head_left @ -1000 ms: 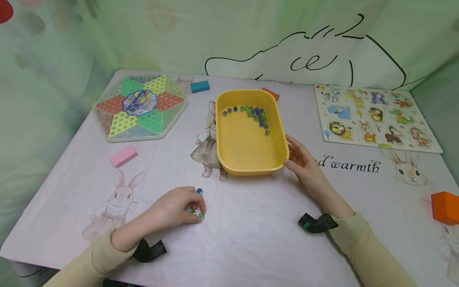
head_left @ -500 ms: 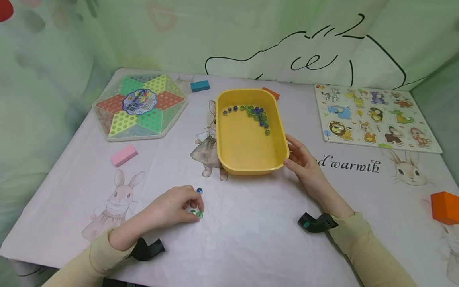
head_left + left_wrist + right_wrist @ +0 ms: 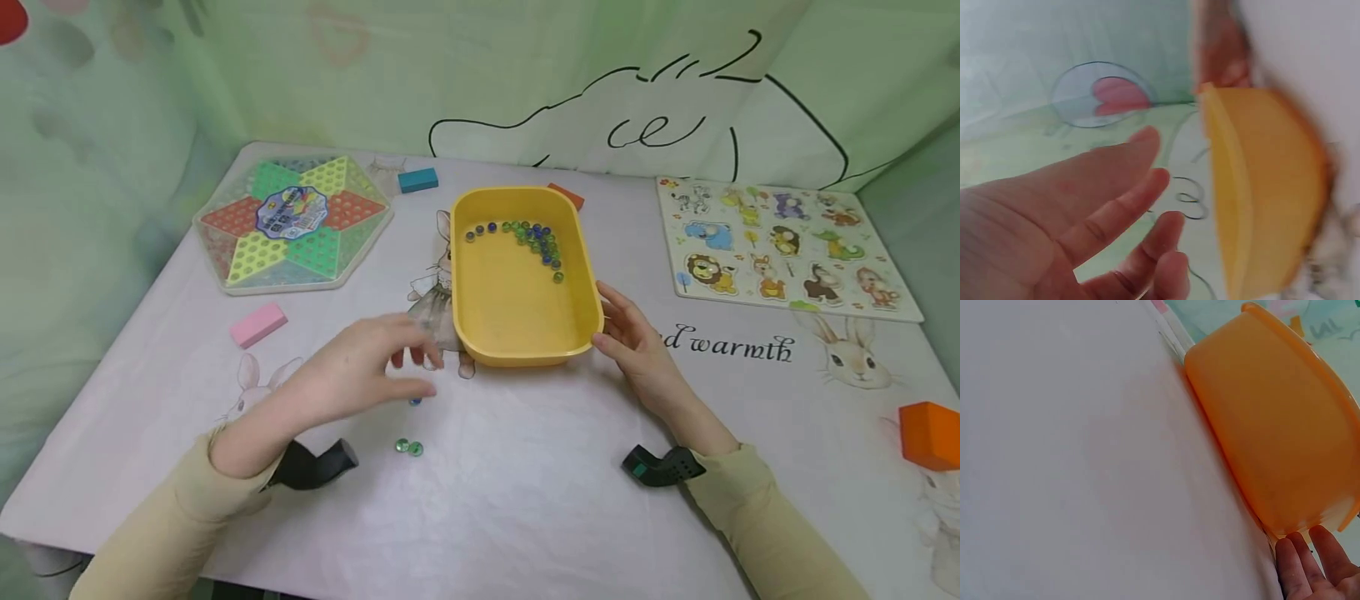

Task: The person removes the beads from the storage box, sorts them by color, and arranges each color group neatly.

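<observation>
My left hand (image 3: 356, 367) is raised over the table, thumb and fingers apart. In the left wrist view this left hand (image 3: 1085, 212) holds nothing, its fingers loosely bent before the tray. Below it on the cloth lie two green marbles (image 3: 408, 447) side by side. A blue marble (image 3: 416, 402) is partly hidden by the thumb. The yellow tray (image 3: 517, 333) stands beyond, with several blue and green marbles (image 3: 542, 242) toward its far right. My right hand (image 3: 637, 346) rests against the tray's near right corner; in the right wrist view its straight fingers (image 3: 1294, 562) touch the outer wall.
A hexagonal Chinese checkers board (image 3: 292, 225) lies back left, near a pink block (image 3: 258, 325) and a blue block (image 3: 417, 180). An orange block (image 3: 567, 196) sits behind the tray. An animal puzzle board (image 3: 787, 250) lies back right, an orange cube (image 3: 930, 436) at the right edge.
My left hand has let go of the green marbles, then lifted and moved forward toward the tray. The two marbles stay on the cloth. My right hand keeps its place at the tray.
</observation>
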`<state>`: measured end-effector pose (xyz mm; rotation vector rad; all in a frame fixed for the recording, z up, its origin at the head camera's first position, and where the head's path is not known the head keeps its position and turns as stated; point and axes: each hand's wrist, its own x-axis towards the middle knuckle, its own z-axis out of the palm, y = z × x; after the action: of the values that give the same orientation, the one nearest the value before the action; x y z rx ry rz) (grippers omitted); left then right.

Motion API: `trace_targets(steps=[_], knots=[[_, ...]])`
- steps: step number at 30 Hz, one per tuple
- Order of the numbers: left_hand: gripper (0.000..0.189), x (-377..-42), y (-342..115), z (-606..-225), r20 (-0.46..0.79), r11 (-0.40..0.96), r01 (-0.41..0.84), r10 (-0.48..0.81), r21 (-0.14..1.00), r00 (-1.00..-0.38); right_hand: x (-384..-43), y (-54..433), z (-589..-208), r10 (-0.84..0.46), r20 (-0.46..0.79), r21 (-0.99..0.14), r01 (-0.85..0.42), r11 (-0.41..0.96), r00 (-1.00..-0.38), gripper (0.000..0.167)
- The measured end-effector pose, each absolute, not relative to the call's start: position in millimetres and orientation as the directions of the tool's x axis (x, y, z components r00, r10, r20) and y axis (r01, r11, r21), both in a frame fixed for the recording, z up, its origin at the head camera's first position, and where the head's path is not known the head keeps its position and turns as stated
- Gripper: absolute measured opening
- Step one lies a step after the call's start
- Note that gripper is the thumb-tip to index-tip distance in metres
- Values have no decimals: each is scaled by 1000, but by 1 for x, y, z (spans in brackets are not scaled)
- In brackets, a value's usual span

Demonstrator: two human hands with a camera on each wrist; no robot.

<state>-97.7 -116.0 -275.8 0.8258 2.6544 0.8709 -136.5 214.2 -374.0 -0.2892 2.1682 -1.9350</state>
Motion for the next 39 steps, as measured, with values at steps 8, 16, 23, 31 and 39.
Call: trace_targets(steps=[8, 16, 23, 31, 39], knots=[[16, -173, -54, -243, 26, 503, 398, 595, 767, -803, -137, 216, -375, -291, -41, -990, 0, 139, -956, 61], [18, -232, -4, -252, -63, 568, 262, 488, 780, -871, -137, 214, -377, -298, -41, -992, 4, 123, -954, 62], [17, -256, 28, -275, -229, 640, 147, 466, 754, -855, -135, 216, -372, -295, -62, -990, 21, 140, -953, 60], [30, -265, 46, -301, -322, 803, 154, 395, 576, -860, -134, 218, -370, -289, -59, -988, 15, 152, -956, 61], [13, -266, 52, -317, -359, 876, 189, 367, 444, -858, -134, 218, -371, -286, -75, -984, 25, 177, -955, 62]])
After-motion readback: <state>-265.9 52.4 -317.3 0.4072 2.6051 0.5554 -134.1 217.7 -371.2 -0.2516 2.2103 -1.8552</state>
